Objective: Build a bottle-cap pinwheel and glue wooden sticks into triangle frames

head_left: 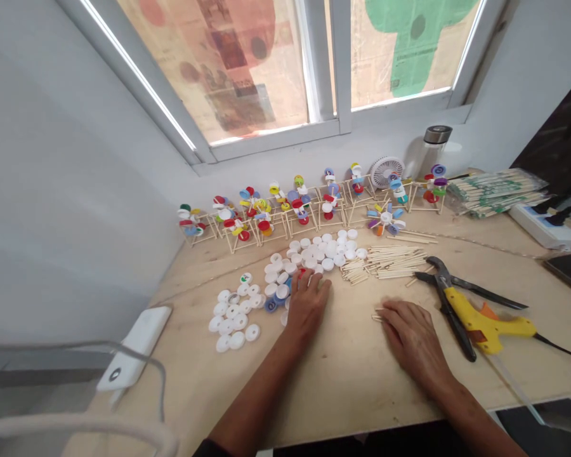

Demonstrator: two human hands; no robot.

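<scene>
Rested left hand (308,301) with loosely curved fingers over caps (282,291) on the counter (342,374), could not tell any grip; held short sticks (377,317) in right hand (413,336), fingers bunched, pointing leftward.

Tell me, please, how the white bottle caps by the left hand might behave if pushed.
The white bottle caps look like thin plastic, so they're probably light. Most lie flat, so they would likely slide rather than roll. Many touch their neighbours, so pushing one may shift others.
</scene>
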